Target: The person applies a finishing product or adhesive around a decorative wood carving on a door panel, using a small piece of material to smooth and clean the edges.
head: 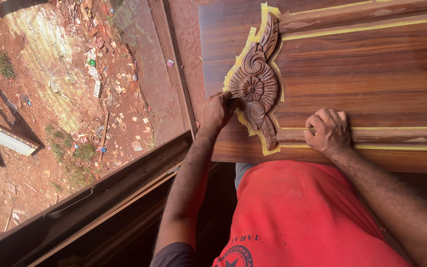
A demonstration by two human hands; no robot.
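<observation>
A polished wooden door panel (371, 74), with dark streaked grain and raised moulding strips, is seen lying flat across the upper right of the head view. A carved wooden ornament (256, 84) is fixed on the panel: a round rosette with a fluted fan, scrolls, and leaf-shaped tips at both ends. Yellow masking tape (247, 49) is seen edging the carving and running in thin lines along the moulding.

The left hand (217, 111) is pressed against the lower left side of the ornament; its fingers are curled closed around a small dark object, too hidden to identify. The right hand (328, 131) is laid on the moulding strip to the right of the carving, fingers bent and narrow, knuckles up, holding nothing visible.

A red shirt (297, 212) fills the lower centre. Below left, a dark wooden frame (100, 207) is seen running diagonally. Beyond it, red earth (35, 99) is littered with wood offcuts, scraps and sparse grass.
</observation>
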